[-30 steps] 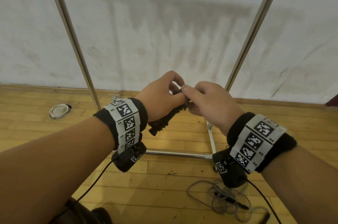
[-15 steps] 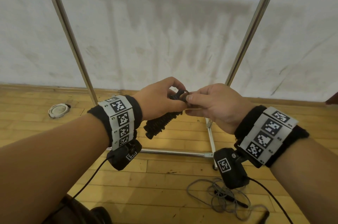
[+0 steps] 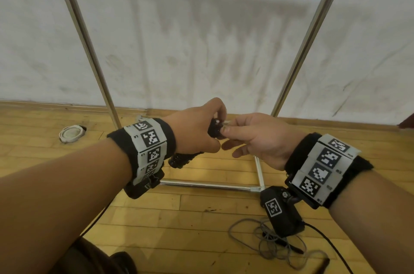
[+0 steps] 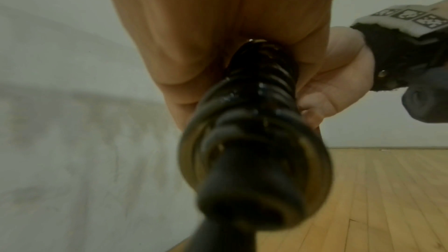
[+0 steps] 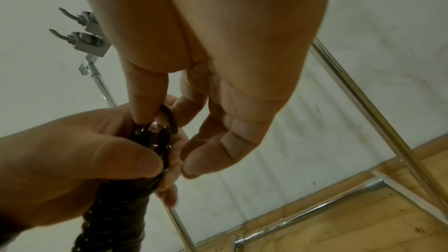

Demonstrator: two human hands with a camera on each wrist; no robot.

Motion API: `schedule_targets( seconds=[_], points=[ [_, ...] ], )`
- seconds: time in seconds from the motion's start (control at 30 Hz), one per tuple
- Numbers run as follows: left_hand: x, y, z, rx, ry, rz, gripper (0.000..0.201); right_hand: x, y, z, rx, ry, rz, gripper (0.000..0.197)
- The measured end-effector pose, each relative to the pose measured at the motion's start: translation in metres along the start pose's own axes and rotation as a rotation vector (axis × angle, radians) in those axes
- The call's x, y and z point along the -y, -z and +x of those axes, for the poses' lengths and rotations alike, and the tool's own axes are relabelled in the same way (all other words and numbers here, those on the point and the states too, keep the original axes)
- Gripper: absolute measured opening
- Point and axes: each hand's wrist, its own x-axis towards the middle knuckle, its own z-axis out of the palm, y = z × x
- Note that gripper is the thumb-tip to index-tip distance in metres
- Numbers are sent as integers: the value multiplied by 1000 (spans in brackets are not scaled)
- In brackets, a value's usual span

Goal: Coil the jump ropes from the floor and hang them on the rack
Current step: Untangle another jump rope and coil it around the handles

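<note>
A: Entry. Left hand (image 3: 197, 130) is wrapped round the black jump rope (image 3: 182, 158), already wound into a tight bundle. The fingers curl about its upper part, and the ribbed lower end sticks out below the palm.

B: And the right hand (image 3: 257, 139)?

A: Its thumb and forefinger pinch the rope end (image 5: 167, 120) right at the top of the bundle, just above the left thumb (image 5: 126, 160). The other fingers are loosely spread and touch nothing.

B: Why that split?

A: My reading: the left hand clamps the turns so they cannot spring loose, which frees the right to tuck or lock the last loop. The grip sits high so the loose end stays within reach of the pinch.

B: Where does the bundle go?

A: On the hooks (image 5: 72, 37), which the right wrist view shows up the rack (image 3: 311, 34) pole, above and beyond both hands. Nothing hangs on those that are visible.

B: Anything left over?

A: A grey rope (image 3: 268, 240) lies tangled on the wooden floor (image 3: 201, 229) below the right wrist, uncoiled. I judge the task is partway through.
</note>
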Motion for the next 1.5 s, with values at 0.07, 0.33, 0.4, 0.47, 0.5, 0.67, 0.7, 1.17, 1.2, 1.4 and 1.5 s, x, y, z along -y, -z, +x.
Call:
schedule_targets(
  seconds=[0.07, 0.33, 0.4, 0.47, 0.5, 0.67, 0.7, 1.17, 1.2, 1.4, 1.5],
  points=[
    [-1, 0, -1, -4, -26, -4, 51, 2, 2, -1, 42, -7, -15, 20],
    [-6, -4, -12, 8, -197, 95, 22, 4, 20, -6, 194, 21, -210, 29],
    [-10, -5, -14, 51, -208, 67, 20, 3, 23, -5, 186, 54, -258, 33],
    [-11, -5, -16, 69, -182, -7, 16, 3, 26, -5, 175, 80, -281, 35],
    [-10, -5, -16, 63, -159, -38, 18, 4, 27, -6, 169, 90, -286, 36],
    [-1, -3, -15, 18, -115, -68, 27, 6, 36, -7, 179, 126, -290, 40],
    [2, -2, -14, 15, -110, -73, 26, 6, 38, -8, 187, 128, -285, 42],
    [22, -5, -11, 57, -50, -250, 14, 10, 39, -2, -51, 223, -82, 27],
    [23, -6, -10, 38, -29, -372, 13, 12, 36, -1, -80, 225, 58, 21],
    [18, -1, 2, -168, 25, -922, 29, 18, 17, 3, -202, 156, 278, 27],
    [13, -3, 9, -229, 58, -1034, 33, 11, 0, 4, -49, 111, 32, 26]
  ],
)
